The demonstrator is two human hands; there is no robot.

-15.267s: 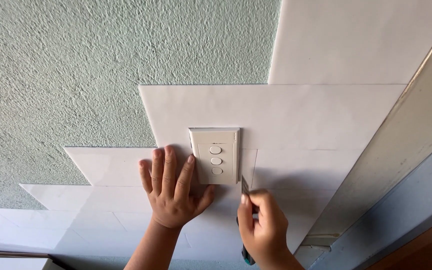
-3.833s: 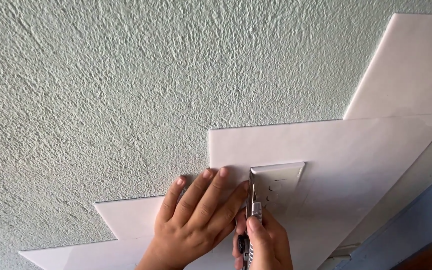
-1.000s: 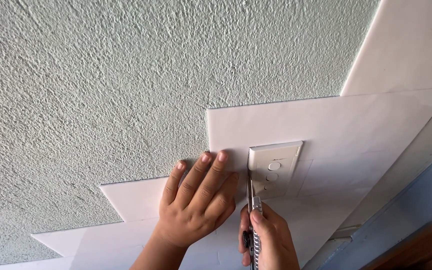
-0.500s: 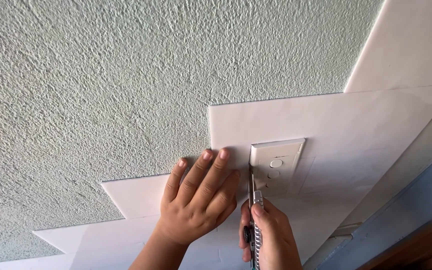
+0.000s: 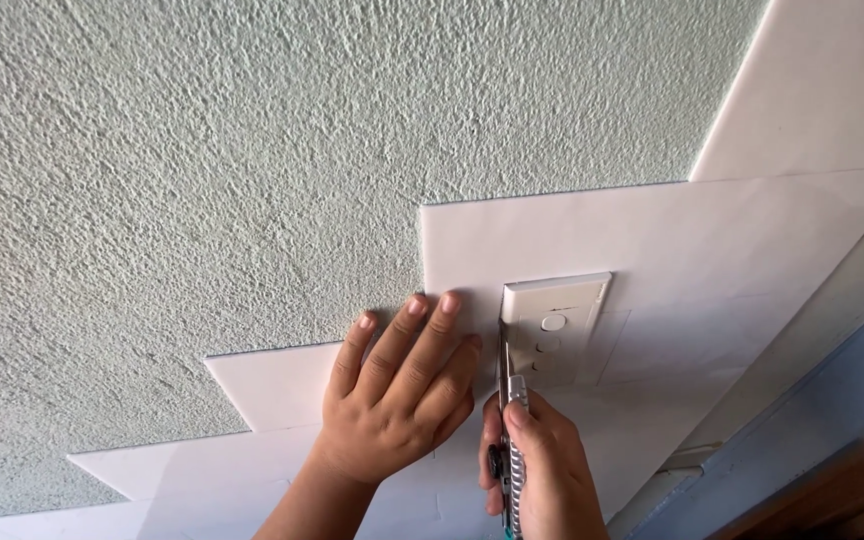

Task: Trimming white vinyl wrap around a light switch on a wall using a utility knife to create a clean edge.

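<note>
Gripping a slim utility knife with a ribbed metal handle (image 5: 514,450), the right hand (image 5: 542,475) is seen closed firmly about it, forefinger laid along the spine, the blade set against the left edge of the white rectangular switch plate (image 5: 552,330). Compared with half a second ago, the blade has been drawn slightly lower along that edge. The left hand (image 5: 402,400) is pressed flat, fingers spread, holding nothing, on the smooth white panel (image 5: 732,250). Beyond, the rough pale green wall (image 5: 252,150) is left uncovered.

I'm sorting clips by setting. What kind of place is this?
Probably a room being refinished: a textured green wall partly covered with white panels, around a switch plate.
</note>
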